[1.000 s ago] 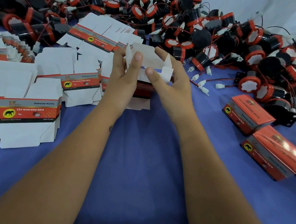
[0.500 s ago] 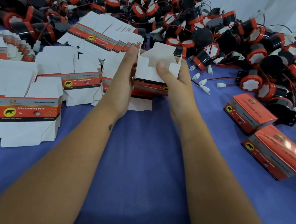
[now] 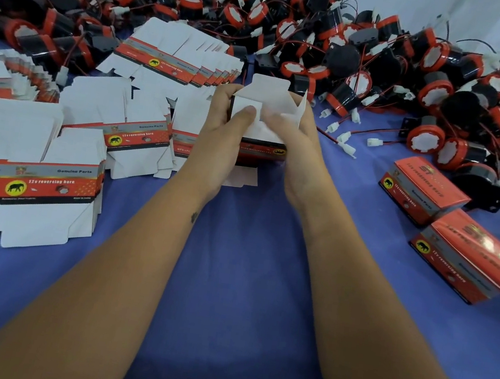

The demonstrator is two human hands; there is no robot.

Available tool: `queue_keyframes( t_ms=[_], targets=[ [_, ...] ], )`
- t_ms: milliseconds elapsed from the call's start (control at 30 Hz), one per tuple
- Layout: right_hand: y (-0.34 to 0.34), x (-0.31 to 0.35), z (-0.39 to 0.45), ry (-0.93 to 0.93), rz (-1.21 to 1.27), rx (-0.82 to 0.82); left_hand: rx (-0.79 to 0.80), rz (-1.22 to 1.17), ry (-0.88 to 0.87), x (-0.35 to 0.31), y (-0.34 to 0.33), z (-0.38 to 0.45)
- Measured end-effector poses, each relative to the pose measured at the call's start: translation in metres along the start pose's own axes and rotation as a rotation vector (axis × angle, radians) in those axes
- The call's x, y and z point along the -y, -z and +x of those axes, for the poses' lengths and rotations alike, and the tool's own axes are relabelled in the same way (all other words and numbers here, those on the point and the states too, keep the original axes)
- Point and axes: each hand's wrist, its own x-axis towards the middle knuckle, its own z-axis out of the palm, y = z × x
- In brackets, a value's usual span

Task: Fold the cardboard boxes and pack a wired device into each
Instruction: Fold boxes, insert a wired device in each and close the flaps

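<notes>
Red-and-black horns (image 3: 424, 140), white flat boxes (image 3: 20, 220) with red bands, blue cloth (image 3: 241, 301).

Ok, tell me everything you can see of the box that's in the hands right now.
The box is white cardboard inside with a red and black printed band low on its near side. It stands upright over the blue cloth, top end open. The left hand presses a small side flap inward with the thumb; the right hand grips the other side. The rear tuck flap and a right flap stand up.
</notes>
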Motion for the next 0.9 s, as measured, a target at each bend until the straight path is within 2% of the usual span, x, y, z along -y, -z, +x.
queue_keyframes(
  t_ms=[100, 167, 467, 900],
  targets=[
    [0.0063, 0.0045, 0.0001, -0.039, 0.280, 0.113, -0.031, -0.021, 0.028, 0.0005, 0.0012, 0.0023],
    [0.0094, 0.0062, 0.0013, -0.066, 0.348, 0.135, -0.043, -0.030, 0.040, 0.0007, 0.0013, 0.0030],
    [0.0090, 0.0024, 0.0032, -0.021, 0.174, 0.126, -0.083, -0.091, 0.059, 0.0032, 0.0012, 0.0061],
    [0.0058, -0.0009, -0.0029, 0.110, 0.149, 0.186, -0.065, -0.126, -0.022, 0.0011, 0.0015, 0.0023]
  ],
)
